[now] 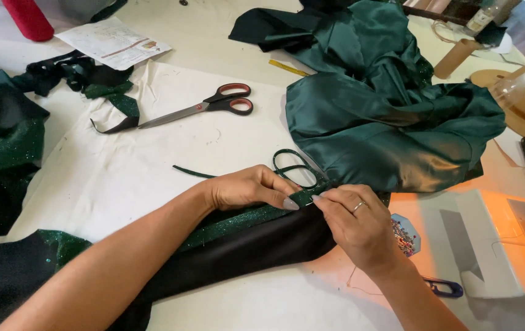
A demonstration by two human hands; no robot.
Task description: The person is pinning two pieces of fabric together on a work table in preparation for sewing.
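My left hand (247,189) and right hand (357,224) pinch the glittery green hem (244,219) between fingertips, meeting at its end on the white cloth (121,171). A thin green strap (293,167) loops just beyond my fingers. Scissors (204,105) lie farther off, green satin (385,122) is heaped beyond my right hand, and a pincushion (404,236) sits beside my right wrist.

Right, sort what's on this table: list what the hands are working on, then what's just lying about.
In hand:
left hand
right hand
glittery green strip
black fabric

Lying about:
scissors
green satin heap
pin holder
paper sheet
cardboard tube
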